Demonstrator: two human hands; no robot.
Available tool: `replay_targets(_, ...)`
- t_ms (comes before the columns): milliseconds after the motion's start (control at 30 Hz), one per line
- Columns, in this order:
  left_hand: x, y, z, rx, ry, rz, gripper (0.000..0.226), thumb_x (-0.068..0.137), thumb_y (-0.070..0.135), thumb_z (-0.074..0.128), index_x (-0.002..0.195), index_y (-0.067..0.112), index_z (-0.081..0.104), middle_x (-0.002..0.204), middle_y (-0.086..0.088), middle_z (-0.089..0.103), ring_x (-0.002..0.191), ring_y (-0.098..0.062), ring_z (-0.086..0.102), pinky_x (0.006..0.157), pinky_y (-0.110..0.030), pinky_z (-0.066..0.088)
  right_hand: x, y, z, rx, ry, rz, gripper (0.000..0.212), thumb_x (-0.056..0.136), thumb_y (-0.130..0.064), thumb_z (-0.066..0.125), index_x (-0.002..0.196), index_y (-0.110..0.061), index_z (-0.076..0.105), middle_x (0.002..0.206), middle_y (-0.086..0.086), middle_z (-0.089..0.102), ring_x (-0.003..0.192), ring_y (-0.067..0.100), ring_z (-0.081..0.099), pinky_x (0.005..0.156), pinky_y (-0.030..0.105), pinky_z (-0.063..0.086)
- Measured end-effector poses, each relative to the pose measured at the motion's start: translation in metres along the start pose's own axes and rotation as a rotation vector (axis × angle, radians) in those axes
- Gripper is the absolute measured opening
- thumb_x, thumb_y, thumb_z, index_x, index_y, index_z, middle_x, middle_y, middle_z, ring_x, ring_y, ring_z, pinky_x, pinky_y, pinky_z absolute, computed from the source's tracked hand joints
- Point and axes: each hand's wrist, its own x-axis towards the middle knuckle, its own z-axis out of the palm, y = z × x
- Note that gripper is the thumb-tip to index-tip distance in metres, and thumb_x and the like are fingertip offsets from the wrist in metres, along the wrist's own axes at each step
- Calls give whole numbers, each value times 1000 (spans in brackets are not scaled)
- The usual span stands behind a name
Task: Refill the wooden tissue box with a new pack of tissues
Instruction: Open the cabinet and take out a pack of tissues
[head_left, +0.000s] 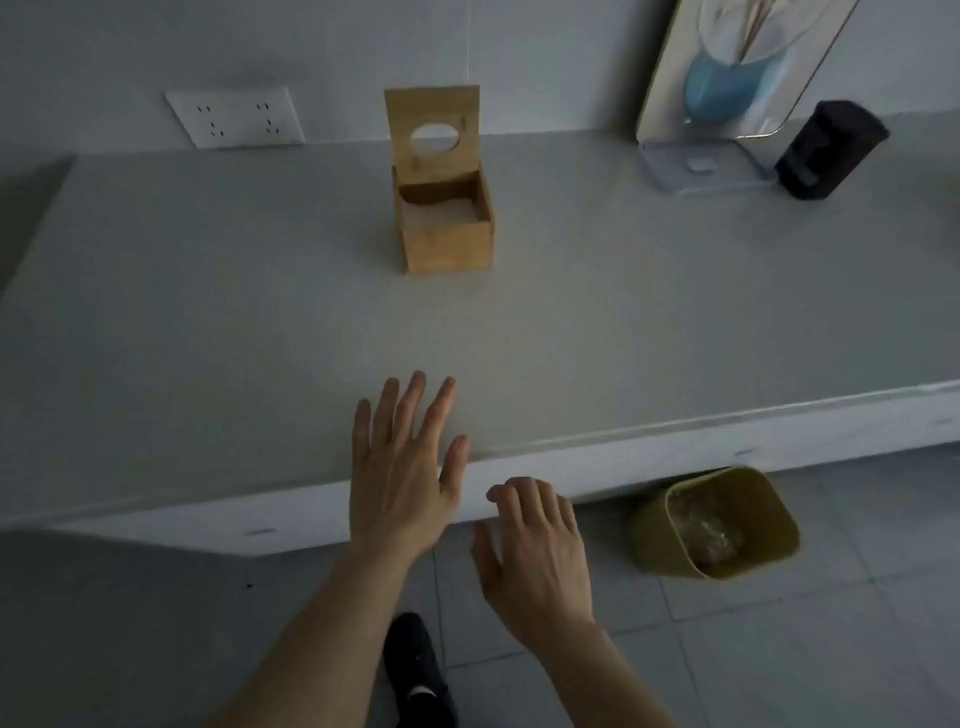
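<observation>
The wooden tissue box (447, 239) stands on the grey counter (208, 312) near the back wall, its lid (432, 130) with an oval hole swung upright. White tissues (440, 212) show inside the box. My left hand (402, 467) hovers flat with fingers spread over the counter's front edge, well short of the box. My right hand (535, 551) is lower, in front of the counter edge, fingers loosely curled and holding nothing. No separate tissue pack is in view.
A yellow waste bin (722, 525) with crumpled plastic inside stands on the tiled floor under the counter at right. A black container (828, 150) and a clear stand with a framed picture (727, 67) sit at the back right. A wall socket (236, 118) is back left.
</observation>
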Motion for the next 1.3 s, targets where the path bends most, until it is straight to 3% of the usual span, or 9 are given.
replay_targets(200, 11, -5, 26, 62, 1, 20, 62, 101, 53, 14, 159, 35, 6, 171, -1, 5, 157, -25, -1, 127, -46, 0, 15, 2, 42, -14, -164, -149, 66, 95, -35, 56, 153, -12, 32, 162, 13, 36, 152, 31, 28, 123, 50, 27)
replay_targets(333, 12, -8, 32, 82, -3, 23, 63, 99, 54, 10, 159, 36, 7, 171, 0, 3, 157, -24, -5, 127, -48, 0, 32, -6, 62, -44, -216, -216, 79, 98, -40, 51, 161, -15, 11, 169, 12, 18, 156, 32, 14, 125, 53, 17)
replay_targets(667, 10, -8, 41, 144, 107, 45, 66, 99, 56, 4, 158, 32, 20, 168, -3, 21, 156, -28, 12, 126, -50, 11, 32, -17, 81, -38, -169, -135, 91, 94, -45, 54, 161, -22, -2, 171, 7, 3, 157, 27, -2, 126, 57, 6)
replay_targets(767, 10, -10, 42, 125, 115, 54, 64, 100, 55, 9, 158, 31, 23, 168, -4, 23, 156, -29, 14, 125, -51, 13, 17, -18, 77, -47, -158, -126, 75, 98, -47, 47, 160, -17, 17, 163, 8, 30, 152, 30, 23, 125, 55, 14)
replay_targets(833, 10, -12, 42, 123, 107, 63, 61, 102, 54, 14, 158, 31, 23, 168, -4, 22, 155, -29, 14, 125, -51, 13, 2, -14, 72, -19, -102, -136, 51, 99, -44, 44, 141, -16, 50, 132, 6, 57, 127, 29, 48, 116, 50, 34)
replay_targets(933, 9, -13, 41, 111, 93, 62, 60, 102, 54, 16, 158, 31, 20, 168, -4, 20, 156, -30, 12, 126, -52, 12, -25, -2, 63, -42, -73, -131, 35, 99, -43, 42, 99, -19, 67, 95, 0, 61, 89, 22, 52, 83, 41, 49)
replay_targets(1000, 9, -12, 40, 109, 87, 58, 61, 102, 54, 15, 159, 31, 19, 169, -5, 19, 156, -30, 11, 126, -52, 11, -41, 7, 55, -122, -172, -111, 41, 98, -48, 40, 87, -19, 67, 84, 1, 63, 80, 22, 53, 76, 40, 47)
replay_targets(1133, 10, -9, 38, 102, 69, 51, 61, 102, 53, 16, 159, 31, 18, 169, -6, 17, 156, -32, 8, 126, -53, 9, -62, 22, 38, -290, -594, -44, 53, 95, -58, 33, 94, -17, 67, 90, 5, 70, 88, 28, 61, 95, 48, 38)
replay_targets(1300, 9, -1, 36, 87, 62, 10, 60, 102, 49, 18, 159, 28, 19, 169, -8, 17, 156, -33, 7, 126, -53, 7, -78, 43, 40, -413, -699, 1, 51, 97, -56, 38, 110, -16, 67, 103, 9, 71, 101, 32, 61, 100, 51, 37)
